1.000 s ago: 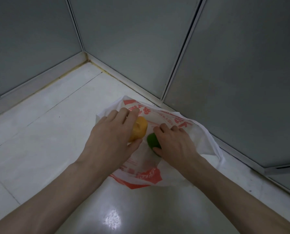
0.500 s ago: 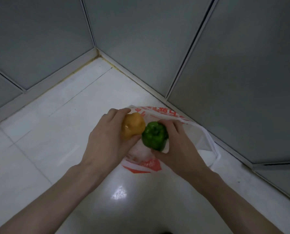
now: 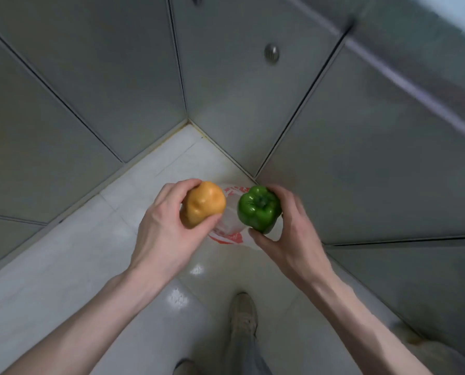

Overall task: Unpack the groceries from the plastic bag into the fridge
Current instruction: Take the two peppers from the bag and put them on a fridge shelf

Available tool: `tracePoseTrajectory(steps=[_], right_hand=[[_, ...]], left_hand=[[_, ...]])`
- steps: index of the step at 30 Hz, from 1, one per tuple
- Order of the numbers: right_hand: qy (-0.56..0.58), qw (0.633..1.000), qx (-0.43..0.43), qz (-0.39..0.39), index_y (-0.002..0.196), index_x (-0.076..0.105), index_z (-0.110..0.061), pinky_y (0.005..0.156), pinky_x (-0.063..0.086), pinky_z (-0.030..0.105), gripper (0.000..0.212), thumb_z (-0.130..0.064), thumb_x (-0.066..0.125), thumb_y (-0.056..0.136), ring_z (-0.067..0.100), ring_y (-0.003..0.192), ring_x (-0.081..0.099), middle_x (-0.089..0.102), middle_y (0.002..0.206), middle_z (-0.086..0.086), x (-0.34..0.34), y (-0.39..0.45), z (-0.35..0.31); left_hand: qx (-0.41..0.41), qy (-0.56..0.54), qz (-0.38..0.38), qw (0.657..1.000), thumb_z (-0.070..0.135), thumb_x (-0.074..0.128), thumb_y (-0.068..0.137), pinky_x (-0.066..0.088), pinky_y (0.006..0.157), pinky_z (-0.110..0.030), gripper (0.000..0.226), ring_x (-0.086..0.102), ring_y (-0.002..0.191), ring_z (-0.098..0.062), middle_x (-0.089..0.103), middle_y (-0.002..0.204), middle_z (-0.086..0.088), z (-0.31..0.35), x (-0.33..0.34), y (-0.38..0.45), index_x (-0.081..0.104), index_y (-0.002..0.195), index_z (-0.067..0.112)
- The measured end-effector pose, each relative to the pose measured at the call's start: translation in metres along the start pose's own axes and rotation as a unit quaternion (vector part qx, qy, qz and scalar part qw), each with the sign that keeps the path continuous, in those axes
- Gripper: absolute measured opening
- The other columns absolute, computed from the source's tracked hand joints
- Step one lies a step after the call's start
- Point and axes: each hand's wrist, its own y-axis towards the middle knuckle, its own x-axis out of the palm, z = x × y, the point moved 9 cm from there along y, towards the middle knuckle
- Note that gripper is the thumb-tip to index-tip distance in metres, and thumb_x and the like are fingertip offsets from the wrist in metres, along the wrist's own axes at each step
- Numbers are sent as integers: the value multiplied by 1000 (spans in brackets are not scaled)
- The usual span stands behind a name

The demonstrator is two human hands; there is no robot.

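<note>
Left hand [image 3: 162, 226] grips an orange pepper [image 3: 205, 203], fingers [image 3: 184, 185] curled over its top, thumb under it. Right hand [image 3: 291, 234] grips a green pepper [image 3: 259, 208], stem end up toward the camera, fingers wrapped around its far side, thumb at its lower edge. Both peppers are held in the air above the bag [image 3: 230, 228], side by side, close but not touching.

The bag (white plastic, red print) lies on the floor [image 3: 77, 255], mostly hidden behind the peppers and hands; can't tell what's in it. It sits near the corner where two runs of grey cabinet doors [image 3: 374, 171] meet, nearer the doors to its right. A round metal knob [image 3: 271, 53] is on the door above the bag.

Below the bag in frame: one shoe [image 3: 242, 315] and a trouser leg on the white tiles.
</note>
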Motion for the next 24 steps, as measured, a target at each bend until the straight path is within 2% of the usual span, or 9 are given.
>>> tracePoseTrajectory(steps=[2,4,7,10,13,15,19,21,24], right_hand=[[9,1000,-10,2,146,46,-28,91,37,0,77,-25,85,79,0,119,51,52,137,-9,-39,-15,-53],[15,1000,-17,0,146,47,-27,92,36,-1,78,-26,85,78,-3,120,50,53,137,-9,-74,-30,-105],[28,999,-43,11,149,46,-27,100,41,7,81,-33,84,77,-1,125,52,53,140,-11,-127,-53,-184],[43,997,-66,18,151,43,-30,100,42,10,84,-33,85,79,-2,127,52,52,142,-15,-174,-77,-252],[51,995,-76,39,149,41,-32,96,50,25,87,-30,90,78,8,121,59,54,141,-14,-213,-99,-306],[52,992,-90,67,144,45,-34,92,53,29,83,-33,92,76,10,115,62,57,136,-13,-240,-117,-341],[81,983,-132,99,145,47,-33,93,52,24,79,-40,89,78,11,114,62,56,136,-11,-274,-149,-405],[104,979,-151,91,147,45,-33,97,53,26,79,-41,87,81,11,119,62,56,140,-11,-280,-159,-431],[160,970,-171,62,149,44,-35,98,53,22,79,-35,87,83,8,120,63,57,141,-12,-283,-170,-463]], left_hand=[[4,-10,1,1000,45,88,76,58,91,-41,60,64,106,-10,61,122,18,45,-46,-18,61,129,37],[7,-26,16,1000,44,88,76,59,89,-39,59,65,103,-6,63,122,18,89,-95,-38,62,128,35],[13,-42,48,998,43,89,76,59,89,-35,61,66,101,-1,65,124,18,148,-170,-67,61,130,34],[12,-64,91,994,40,89,77,60,90,-36,62,68,103,-5,66,121,20,195,-238,-98,59,130,35],[14,-89,123,988,36,89,77,59,91,-33,55,68,102,-3,67,116,24,233,-288,-128,60,124,34],[19,-98,137,986,35,90,77,57,90,-27,54,68,101,-2,68,114,22,258,-317,-149,61,122,33],[26,-127,165,978,32,91,76,53,89,-17,56,68,103,-4,70,116,16,292,-364,-190,62,123,31],[22,-150,189,970,26,92,75,52,89,-14,56,68,104,-4,71,116,16,302,-384,-209,63,123,29],[9,-177,234,956,17,91,76,52,92,-14,56,69,105,-5,72,117,12,309,-413,-238,64,123,26]])
